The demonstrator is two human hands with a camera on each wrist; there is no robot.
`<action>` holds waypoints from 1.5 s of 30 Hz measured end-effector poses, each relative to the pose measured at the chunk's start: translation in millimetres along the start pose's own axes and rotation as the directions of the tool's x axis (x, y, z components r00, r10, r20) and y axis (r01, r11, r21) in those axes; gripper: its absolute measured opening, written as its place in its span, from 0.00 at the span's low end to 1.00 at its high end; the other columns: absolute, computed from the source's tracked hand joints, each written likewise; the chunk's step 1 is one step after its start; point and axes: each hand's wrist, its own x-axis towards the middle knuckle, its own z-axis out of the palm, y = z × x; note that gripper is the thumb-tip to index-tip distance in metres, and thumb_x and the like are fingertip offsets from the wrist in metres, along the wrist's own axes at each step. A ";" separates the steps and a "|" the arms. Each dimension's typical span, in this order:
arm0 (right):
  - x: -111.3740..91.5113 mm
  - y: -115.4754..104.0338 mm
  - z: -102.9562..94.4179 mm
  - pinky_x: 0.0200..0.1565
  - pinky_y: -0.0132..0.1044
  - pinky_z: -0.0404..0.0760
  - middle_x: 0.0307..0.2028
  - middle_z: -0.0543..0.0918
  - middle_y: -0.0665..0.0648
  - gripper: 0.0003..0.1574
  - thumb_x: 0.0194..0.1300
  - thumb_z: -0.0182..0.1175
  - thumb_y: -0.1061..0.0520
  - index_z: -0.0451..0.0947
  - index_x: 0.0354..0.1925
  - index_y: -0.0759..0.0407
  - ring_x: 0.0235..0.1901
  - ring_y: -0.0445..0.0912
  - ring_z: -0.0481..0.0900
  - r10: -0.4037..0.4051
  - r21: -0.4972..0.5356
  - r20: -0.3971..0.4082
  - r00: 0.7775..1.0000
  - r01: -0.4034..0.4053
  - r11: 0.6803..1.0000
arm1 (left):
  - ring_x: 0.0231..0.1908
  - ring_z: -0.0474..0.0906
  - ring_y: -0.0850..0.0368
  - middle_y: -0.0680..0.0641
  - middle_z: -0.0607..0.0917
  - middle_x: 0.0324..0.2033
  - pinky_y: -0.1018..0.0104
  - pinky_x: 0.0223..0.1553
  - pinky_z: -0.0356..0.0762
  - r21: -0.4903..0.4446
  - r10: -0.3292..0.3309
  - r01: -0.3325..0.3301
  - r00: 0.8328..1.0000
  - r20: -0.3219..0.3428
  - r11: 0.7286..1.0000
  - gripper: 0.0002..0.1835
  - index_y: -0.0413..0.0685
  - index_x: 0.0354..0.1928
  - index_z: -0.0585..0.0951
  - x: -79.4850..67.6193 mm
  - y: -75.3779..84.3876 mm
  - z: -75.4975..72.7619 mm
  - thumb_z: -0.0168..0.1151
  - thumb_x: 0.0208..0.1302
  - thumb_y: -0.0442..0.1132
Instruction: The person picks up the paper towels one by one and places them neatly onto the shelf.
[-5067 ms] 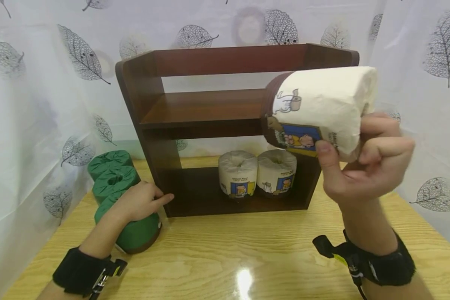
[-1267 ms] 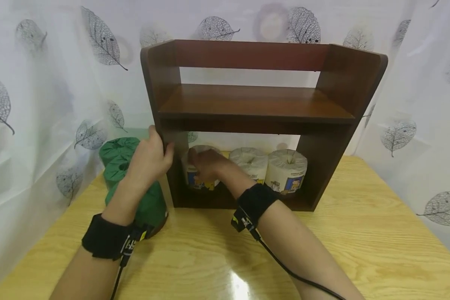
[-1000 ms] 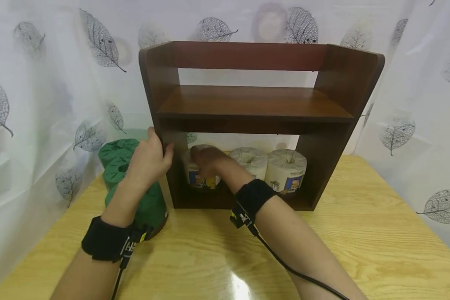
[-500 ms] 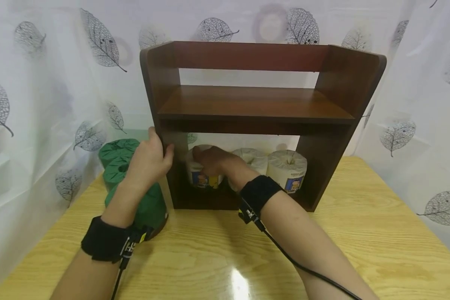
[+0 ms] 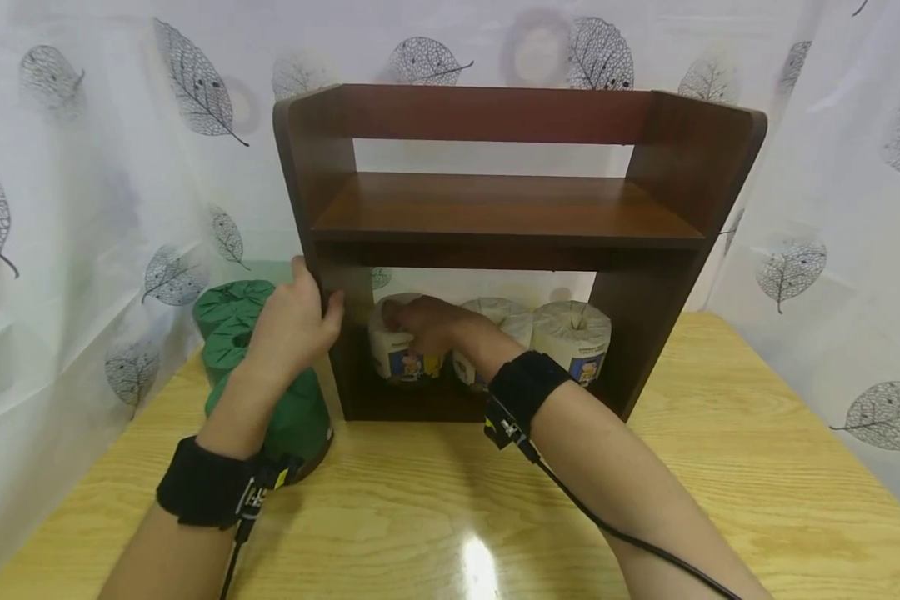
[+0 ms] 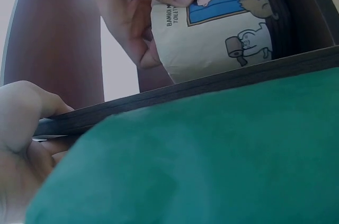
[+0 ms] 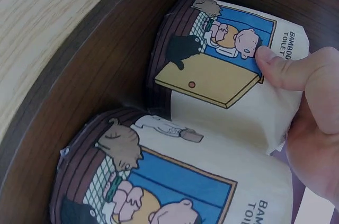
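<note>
A dark brown wooden shelf (image 5: 510, 204) stands on the table, its left side panel held between the thumb and fingers of my left hand (image 5: 288, 325). In the lower compartment, near that panel, is a wrapped toilet roll (image 5: 385, 343), cream with a cartoon print. My right hand (image 5: 425, 323) grips its upper part; the right wrist view shows the thumb (image 7: 280, 70) pressed on the printed front. Two more cream toilet rolls stand to the right, the middle one (image 7: 212, 144) close beside the gripped one and partly covered by my right forearm, the other (image 5: 572, 333) near the right panel.
Several green wrapped rolls (image 5: 232, 304) stand in a line left of the shelf, the nearest right beside its panel. The light wooden table (image 5: 390, 517) spreads in front. A white leaf-print curtain (image 5: 120, 125) hangs behind and at the sides.
The right hand has brought the toilet roll from midair at right into the lower left compartment, then shifted it slightly. The left hand has gone from above the green rolls to the shelf's side panel.
</note>
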 end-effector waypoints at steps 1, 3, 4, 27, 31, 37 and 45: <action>0.3 -0.1 0.2 0.52 0.37 0.69 0.53 0.72 0.50 0.25 0.58 0.63 0.49 0.62 0.49 0.48 0.52 0.44 0.70 -0.007 0.010 -0.007 1.000 0.007 1.000 | 0.10 0.68 0.53 0.36 0.75 0.17 0.56 0.12 0.69 -0.002 -0.001 0.001 1.000 0.000 1.000 0.37 0.21 0.63 0.46 0.1 -0.2 -0.3 0.45 0.67 0.45; 0.8 -0.6 0.8 0.48 0.38 0.69 0.50 0.72 0.50 0.24 0.58 0.63 0.52 0.61 0.48 0.48 0.46 0.45 0.71 -0.026 0.034 -0.020 0.999 0.027 0.999 | 0.09 0.68 0.54 0.36 0.75 0.17 0.57 0.11 0.69 -0.006 -0.002 0.002 1.000 0.004 1.000 0.37 0.22 0.63 0.45 -0.4 -0.7 -0.9 0.45 0.67 0.45; 1.2 -0.6 1.3 0.47 0.38 0.69 0.49 0.72 0.50 0.24 0.59 0.63 0.54 0.61 0.47 0.48 0.44 0.45 0.71 -0.037 0.047 -0.027 0.999 0.039 0.998 | 0.09 0.68 0.54 0.36 0.75 0.17 0.57 0.11 0.69 -0.009 -0.007 0.007 1.000 0.009 1.000 0.37 0.22 0.63 0.45 -0.6 -0.8 -1.0 0.45 0.67 0.45; 1.9 4.0 18.7 0.48 0.41 0.68 0.45 0.71 0.49 0.19 0.62 0.55 0.45 0.61 0.48 0.46 0.44 0.44 0.68 -0.079 -0.006 -0.168 0.983 0.079 0.997 | 0.07 0.67 0.56 0.40 0.74 0.14 0.60 0.08 0.66 -0.022 0.000 0.000 1.000 -0.001 1.000 0.35 0.23 0.62 0.48 -2.6 -1.9 8.9 0.45 0.67 0.45; 0.3 0.7 13.0 0.56 0.44 0.59 0.44 0.72 0.46 0.17 0.65 0.51 0.41 0.64 0.47 0.45 0.45 0.42 0.67 -0.123 -0.100 -0.211 0.970 0.103 0.990 | 0.07 0.66 0.56 0.40 0.74 0.14 0.60 0.08 0.66 -0.022 0.008 -0.008 1.000 -0.017 1.000 0.35 0.23 0.62 0.48 -2.6 -2.7 7.6 0.46 0.67 0.45; -2.2 1.3 6.9 0.53 0.46 0.59 0.37 0.75 0.43 0.16 0.67 0.48 0.39 0.69 0.45 0.44 0.37 0.40 0.69 -0.137 -0.083 -0.276 0.951 0.119 0.989 | 0.08 0.67 0.55 0.39 0.74 0.15 0.60 0.09 0.67 -0.018 -0.006 0.005 1.000 -0.017 1.000 0.37 0.22 0.63 0.45 -2.8 -5.9 6.4 0.46 0.67 0.45; -23.6 4.3 9.4 0.40 0.37 0.74 0.37 0.79 0.46 0.12 0.65 0.52 0.44 0.75 0.40 0.48 0.35 0.39 0.74 -0.095 -0.046 -0.551 0.829 0.084 0.995 | 0.07 0.66 0.56 0.40 0.73 0.13 0.61 0.08 0.66 -0.011 0.004 -0.004 1.000 -0.019 1.000 0.37 0.22 0.63 0.46 -0.7 -6.1 4.4 0.45 0.67 0.45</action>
